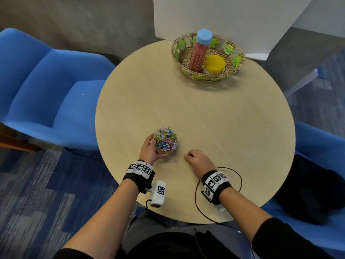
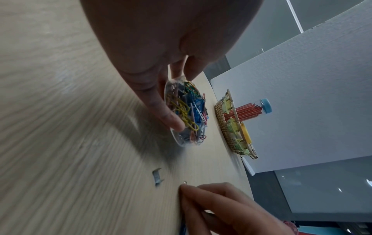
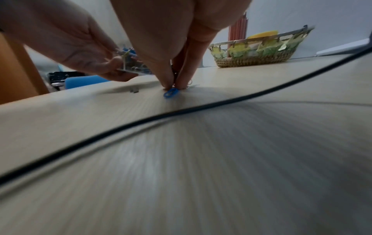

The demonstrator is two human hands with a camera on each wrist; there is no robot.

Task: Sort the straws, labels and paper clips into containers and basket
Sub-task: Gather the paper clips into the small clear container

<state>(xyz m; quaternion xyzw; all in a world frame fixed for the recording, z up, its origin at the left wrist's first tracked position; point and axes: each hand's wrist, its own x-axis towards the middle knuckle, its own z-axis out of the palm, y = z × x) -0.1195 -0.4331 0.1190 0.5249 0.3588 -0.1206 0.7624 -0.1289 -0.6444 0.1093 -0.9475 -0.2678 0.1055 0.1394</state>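
A clear round container (image 1: 165,140) heaped with coloured paper clips sits near the table's front edge. My left hand (image 1: 149,149) grips its side, thumb and fingers curled round it (image 2: 182,111). To its right my right hand (image 1: 194,157) pinches a blue paper clip (image 3: 170,93) against the tabletop with thumb and forefinger. A small grey staple-like piece (image 1: 175,161) lies loose between the two hands (image 2: 157,176). At the table's far side a wicker basket (image 1: 208,57) holds a tall tube of red straws with a blue cap (image 1: 200,51) and a yellow-lidded jar (image 1: 214,64).
The round wooden table (image 1: 205,118) has blue chairs (image 1: 46,86) to its left and right. A white board (image 1: 224,19) stands behind the basket. A black cable (image 1: 197,199) loops from my right wrist across the table's front edge.
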